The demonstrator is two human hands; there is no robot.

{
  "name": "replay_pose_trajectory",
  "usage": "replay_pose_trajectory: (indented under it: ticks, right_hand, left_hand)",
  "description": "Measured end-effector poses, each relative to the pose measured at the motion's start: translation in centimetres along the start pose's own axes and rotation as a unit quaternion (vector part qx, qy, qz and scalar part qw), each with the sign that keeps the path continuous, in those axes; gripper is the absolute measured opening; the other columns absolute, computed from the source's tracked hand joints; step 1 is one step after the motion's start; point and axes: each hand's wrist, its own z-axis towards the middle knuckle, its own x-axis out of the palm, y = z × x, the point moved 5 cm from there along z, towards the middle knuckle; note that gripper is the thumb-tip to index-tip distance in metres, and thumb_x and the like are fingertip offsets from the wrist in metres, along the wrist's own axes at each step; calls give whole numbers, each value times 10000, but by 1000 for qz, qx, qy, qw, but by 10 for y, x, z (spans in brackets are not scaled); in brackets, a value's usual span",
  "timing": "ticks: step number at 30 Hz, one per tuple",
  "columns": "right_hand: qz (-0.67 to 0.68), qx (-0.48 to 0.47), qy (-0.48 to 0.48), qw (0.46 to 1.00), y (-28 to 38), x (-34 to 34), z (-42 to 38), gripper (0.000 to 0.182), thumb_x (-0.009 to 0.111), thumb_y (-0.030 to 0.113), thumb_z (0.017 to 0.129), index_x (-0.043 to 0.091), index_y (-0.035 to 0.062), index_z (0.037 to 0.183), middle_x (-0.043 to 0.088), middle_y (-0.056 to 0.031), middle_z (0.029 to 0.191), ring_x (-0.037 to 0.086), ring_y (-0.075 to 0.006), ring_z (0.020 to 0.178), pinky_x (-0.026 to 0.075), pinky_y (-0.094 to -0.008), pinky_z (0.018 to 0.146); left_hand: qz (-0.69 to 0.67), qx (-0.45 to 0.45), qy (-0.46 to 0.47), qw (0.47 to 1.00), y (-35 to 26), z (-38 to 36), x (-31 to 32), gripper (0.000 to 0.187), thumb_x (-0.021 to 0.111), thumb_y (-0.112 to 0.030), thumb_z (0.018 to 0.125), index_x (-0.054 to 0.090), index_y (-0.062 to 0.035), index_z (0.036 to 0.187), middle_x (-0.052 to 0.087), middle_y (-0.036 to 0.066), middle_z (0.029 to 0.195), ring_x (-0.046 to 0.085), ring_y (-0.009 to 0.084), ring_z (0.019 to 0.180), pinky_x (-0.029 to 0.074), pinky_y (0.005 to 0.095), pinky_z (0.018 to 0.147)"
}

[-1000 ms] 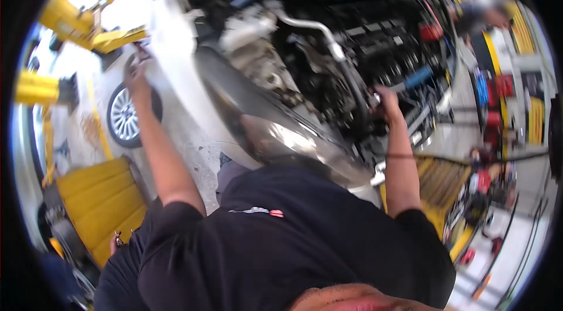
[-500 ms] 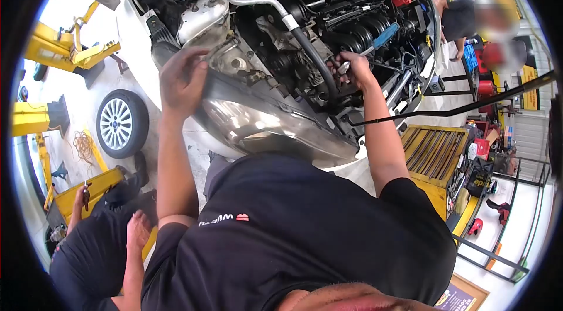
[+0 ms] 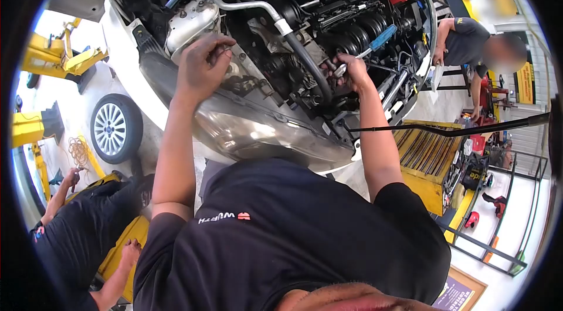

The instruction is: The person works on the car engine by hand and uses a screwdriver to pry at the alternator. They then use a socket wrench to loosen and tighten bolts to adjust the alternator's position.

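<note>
Over the engine bay, my right hand (image 3: 353, 73) is closed around the metal end of a blue-handled tool (image 3: 384, 38). The tool's handle points up and to the right, and its shiny end shows between my fingers beside a black hose (image 3: 311, 59). What that end touches is hidden by my fingers. My left hand (image 3: 202, 68) hovers above the inner end of the headlight (image 3: 264, 129), near a silver metal cover (image 3: 193, 26). Its fingers are bent and apart from the thumb, with nothing visible in them.
The black engine intake (image 3: 355, 29) lies beyond my right hand. A thin black rod (image 3: 446, 131) crosses from the right. On the left, a wheel (image 3: 111, 129) and a person (image 3: 88, 223) are near yellow lift parts (image 3: 85, 62). Another person (image 3: 466, 44) stands right of the car, above a yellow cart (image 3: 425, 153).
My left hand has moved right and slightly upward, its fingers curling more. My right hand stays on the tool. The person at right has shifted, and the person at left has moved an arm.
</note>
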Motion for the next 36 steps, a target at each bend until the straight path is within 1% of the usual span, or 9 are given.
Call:
replay_pose_trajectory:
  ticks: [5,9,14,19,21,22,27,31,36]
  right_hand:
    - [-167,-73,-54,982,0,0,-4,246,558,220,946,696,36,1032,737,-107,927,701,-266,847,571,-370,573]
    - [-570,-357,-11,740,7,25,-12,199,620,193,918,663,2,956,684,-117,818,650,-212,759,516,-380,748]
    - [-36,-19,17,999,-9,-7,10,204,539,230,979,654,62,963,735,-93,925,666,-157,708,511,-315,477]
    - [-49,-49,26,997,-6,1,3,204,560,208,954,652,26,958,726,-130,880,672,-204,718,524,-372,539]
    - [-419,-150,-30,895,5,13,-4,232,562,204,949,671,-1,956,709,-140,846,668,-248,746,528,-417,659]
    - [-564,-447,55,692,-3,14,10,294,549,281,983,704,35,941,709,-39,880,637,-191,672,515,-318,534]
    - [-161,-87,0,983,1,7,-1,293,545,279,985,643,36,854,703,-100,834,644,-146,641,467,-275,437]
    - [31,13,9,999,-6,0,4,250,494,265,993,572,70,858,733,-160,890,670,-189,640,482,-278,418]
    - [-392,-293,-1,872,16,19,-4,247,541,225,958,609,30,822,703,-82,801,657,-192,642,491,-302,423]
  left_hand:
    - [-10,14,-17,1000,6,0,-1,181,657,-50,854,714,-29,1025,639,33,813,548,91,693,447,245,642]
    - [-75,-37,-13,996,27,2,4,181,645,-56,872,717,-17,1033,627,14,783,536,79,703,445,238,654]
    - [-86,-51,-35,994,31,-1,0,181,652,-63,880,718,-12,1041,637,-7,792,551,60,736,456,220,696]
    - [-121,-98,-14,988,30,-2,1,189,649,-83,888,705,-11,1053,615,-35,813,536,42,750,449,207,710]
    - [-130,-85,-11,988,30,-2,3,191,649,-86,880,711,-11,1044,598,-44,794,519,34,732,438,200,695]
    - [-116,-86,-17,989,29,-1,2,187,646,-87,874,717,-8,1028,591,-41,769,512,31,714,428,197,673]
    - [-79,-84,-11,993,26,1,3,180,646,-84,870,721,-3,1012,582,-35,723,502,34,677,427,206,646]
    - [-77,-79,-8,994,23,1,1,183,646,-74,868,721,-10,1021,598,-30,737,517,41,689,447,214,664]
    - [-94,-47,-30,994,23,0,0,190,640,-70,863,718,-4,1022,609,-28,757,520,43,689,443,211,662]
